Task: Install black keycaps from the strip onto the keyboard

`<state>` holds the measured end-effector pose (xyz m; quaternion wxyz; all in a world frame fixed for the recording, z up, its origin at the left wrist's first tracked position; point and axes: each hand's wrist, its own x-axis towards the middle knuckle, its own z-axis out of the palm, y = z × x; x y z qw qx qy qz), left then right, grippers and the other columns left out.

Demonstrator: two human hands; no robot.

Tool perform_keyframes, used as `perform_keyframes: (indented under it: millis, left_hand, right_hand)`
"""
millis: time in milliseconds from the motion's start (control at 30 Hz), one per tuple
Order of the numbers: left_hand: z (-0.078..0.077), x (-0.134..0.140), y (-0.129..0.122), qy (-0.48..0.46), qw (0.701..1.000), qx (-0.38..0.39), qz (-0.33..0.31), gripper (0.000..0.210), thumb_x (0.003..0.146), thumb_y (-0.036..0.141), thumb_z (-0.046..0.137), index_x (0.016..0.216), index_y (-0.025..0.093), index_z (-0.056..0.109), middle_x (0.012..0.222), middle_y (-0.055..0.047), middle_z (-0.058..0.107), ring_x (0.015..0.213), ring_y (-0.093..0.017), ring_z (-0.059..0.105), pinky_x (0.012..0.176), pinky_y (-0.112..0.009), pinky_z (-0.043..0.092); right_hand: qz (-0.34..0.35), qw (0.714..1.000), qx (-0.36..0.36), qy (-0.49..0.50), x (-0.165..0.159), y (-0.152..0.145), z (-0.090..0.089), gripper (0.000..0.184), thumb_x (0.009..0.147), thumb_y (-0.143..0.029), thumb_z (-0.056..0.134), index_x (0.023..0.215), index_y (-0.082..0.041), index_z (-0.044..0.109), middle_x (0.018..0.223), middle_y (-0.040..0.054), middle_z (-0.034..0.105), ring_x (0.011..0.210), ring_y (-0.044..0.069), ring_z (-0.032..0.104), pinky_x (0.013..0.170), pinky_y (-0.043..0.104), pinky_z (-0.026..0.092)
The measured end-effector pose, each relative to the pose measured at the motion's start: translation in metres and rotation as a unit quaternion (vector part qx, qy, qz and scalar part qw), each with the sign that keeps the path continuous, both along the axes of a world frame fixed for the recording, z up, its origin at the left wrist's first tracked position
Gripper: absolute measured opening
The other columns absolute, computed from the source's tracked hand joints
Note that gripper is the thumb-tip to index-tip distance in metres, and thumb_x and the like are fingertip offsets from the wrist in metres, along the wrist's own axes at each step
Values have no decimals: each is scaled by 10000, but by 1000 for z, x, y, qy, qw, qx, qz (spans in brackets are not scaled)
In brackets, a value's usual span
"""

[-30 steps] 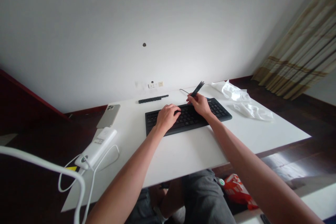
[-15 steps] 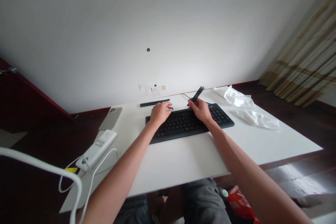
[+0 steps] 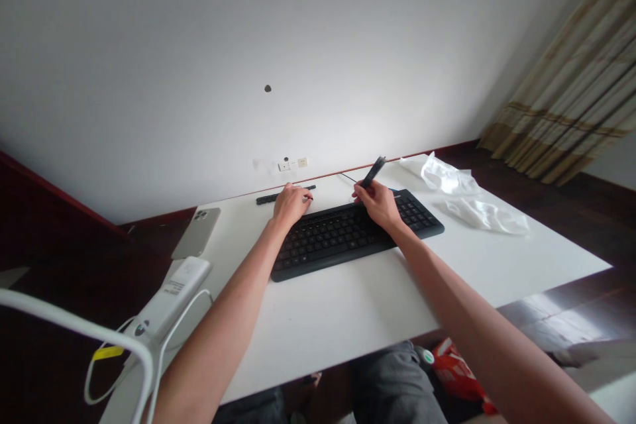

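So the keyboard (image 3: 328,238) is lying flat on the white table (image 3: 332,318), at a bit of an angle. Right hand (image 3: 378,202) is over its back edge, fingers closed round a black stick (image 3: 372,173) that's tilted up. Left hand (image 3: 292,204) is just past the back left corner, by a thin black strip (image 3: 265,199), fingertips pinched on a dark bit (image 3: 309,198), too small to say what exactly. Phone (image 3: 196,233) and white box (image 3: 169,295) are off left, crumpled plastic (image 3: 484,215) right.
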<state>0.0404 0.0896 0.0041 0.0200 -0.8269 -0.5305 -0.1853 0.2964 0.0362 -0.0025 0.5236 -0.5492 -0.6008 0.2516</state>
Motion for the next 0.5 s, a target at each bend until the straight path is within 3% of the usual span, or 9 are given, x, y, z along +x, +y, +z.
perform_keyframes:
  millis: [500]
  left_hand:
    - [-2,-7,3,3,997,46,60,103,922,275,686,942,251,784,1043,-78,713,1077,-265,583,945,-363,486]
  right_hand:
    - [-2,1000,3,-5,1,3,-4,337,936,-508,627,1006,-186,695,844,84,790,720,230,750,657,311,556]
